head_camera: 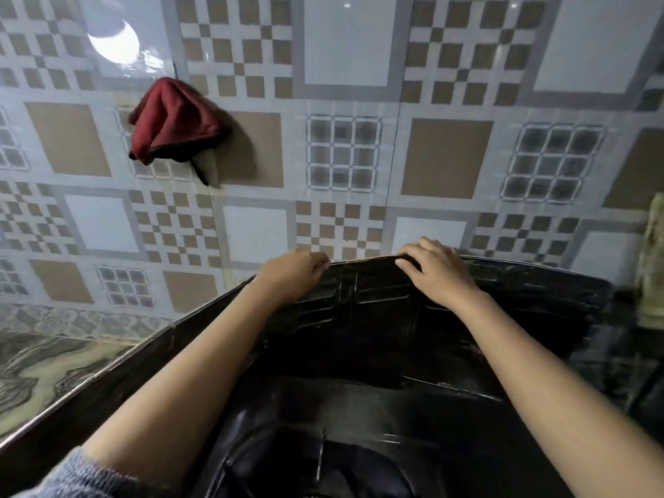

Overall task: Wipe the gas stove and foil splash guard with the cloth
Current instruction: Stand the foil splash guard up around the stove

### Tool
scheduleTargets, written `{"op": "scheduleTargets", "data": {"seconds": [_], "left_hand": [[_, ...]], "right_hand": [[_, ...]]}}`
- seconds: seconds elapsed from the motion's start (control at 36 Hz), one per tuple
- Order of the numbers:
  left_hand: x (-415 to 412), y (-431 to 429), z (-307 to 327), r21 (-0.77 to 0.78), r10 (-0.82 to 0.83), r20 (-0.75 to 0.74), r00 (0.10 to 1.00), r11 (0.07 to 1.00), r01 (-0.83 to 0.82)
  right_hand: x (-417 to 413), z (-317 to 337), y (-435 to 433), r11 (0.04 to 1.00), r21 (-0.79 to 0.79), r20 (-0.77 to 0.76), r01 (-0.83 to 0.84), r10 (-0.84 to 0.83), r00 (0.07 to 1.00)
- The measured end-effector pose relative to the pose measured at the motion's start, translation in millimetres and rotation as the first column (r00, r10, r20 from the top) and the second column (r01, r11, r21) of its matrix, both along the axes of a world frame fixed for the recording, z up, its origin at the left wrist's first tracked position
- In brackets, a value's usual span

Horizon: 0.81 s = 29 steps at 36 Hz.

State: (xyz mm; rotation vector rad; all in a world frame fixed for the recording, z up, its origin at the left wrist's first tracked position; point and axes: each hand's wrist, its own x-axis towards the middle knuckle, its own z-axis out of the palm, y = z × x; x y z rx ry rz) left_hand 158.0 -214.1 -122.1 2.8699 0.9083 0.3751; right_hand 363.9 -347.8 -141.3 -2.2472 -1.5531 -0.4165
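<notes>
One head-worn wide-angle view, close in

The camera looks forward and slightly down from the person's head. It is near enough that the left hand (291, 275) and right hand (435, 274), on the splash guard's (377, 339) top edge, sit mid-frame. The tiled wall (345, 156) just behind fills the upper half.

Left hand (293, 273) and right hand (436, 271) grip top edge of dark, creased foil splash guard (377, 328), fingers curled over it. Red cloth (172, 120) hangs on tiled wall (345, 48), above bench (43, 372) back edge. Dim shape below, possibly the gas stove (323, 461).
</notes>
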Motion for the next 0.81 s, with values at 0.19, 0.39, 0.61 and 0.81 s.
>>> {"op": "scheduleTargets", "data": {"seconds": [0.19, 0.39, 0.61, 0.81], "left_hand": [[3.3, 3.3, -3.7, 0.014, 0.003, -0.004, 1.000, 1.000, -0.003], [1.7, 1.3, -2.7, 0.007, 0.005, -0.011, 1.000, 1.000, -0.005], [1.2, -0.4, -1.9, 0.008, 0.010, 0.006, 1.000, 1.000, -0.010], [0.7, 2.6, -1.7, -0.050, -0.003, 0.015, 1.000, 0.999, 0.004]], "right_hand": [[12.4, -2.0, -5.9, 0.999, -0.021, -0.046, 0.030, -0.031, 0.998], [13.2, -7.2, -6.3, 1.000, -0.006, -0.090, 0.027, -0.028, 0.996], [11.6, -5.5, -14.3, 1.000, 0.006, -0.110, -0.029, 0.030, 0.993], [15.7, -4.0, -23.9, 0.998, -0.018, -0.139, -0.066, 0.063, 0.988]]}}
